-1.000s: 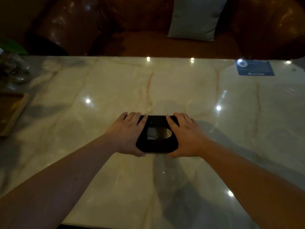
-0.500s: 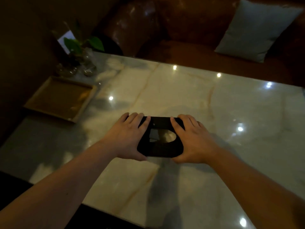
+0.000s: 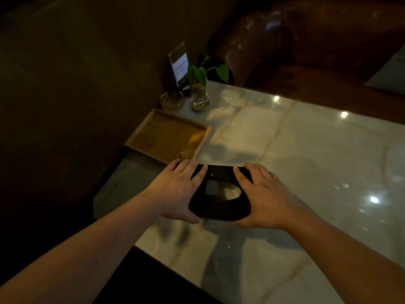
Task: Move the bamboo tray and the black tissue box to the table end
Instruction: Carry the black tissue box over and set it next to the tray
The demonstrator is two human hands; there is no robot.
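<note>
You've got the black tissue box (image 3: 220, 195) clamped btwn both hands, over the marble table (image 3: 306, 161), near its front-left part. Your left hand (image 3: 175, 194) wraps the box's left side: fingers laid flat over the top, slightly fanned, thumb hooked under the near edge. Your right hand (image 3: 262, 200) mirrors it on the right side, fingers over the top, thumb curled at the near corner. Can't tell if the box rests on the table or is lifted just off it. The oval opening on top shows btwn your hands, w/ something pale inside.

Taking the box as ref: the bamboo tray (image 3: 167, 136) sits just beyond it and to the left, at the table's left end, its near corner close to your left fingertips; contact can't be told. Tray looks flat on the table, rim raised. Beyond the tray, two small glass vases (image 3: 185, 100) stand side by side, one w/ a green plant (image 3: 200, 72). Behind them an acrylic sign holder (image 3: 178, 64) stands upright. Far beyond the box, a brown leather sofa (image 3: 306, 40).
</note>
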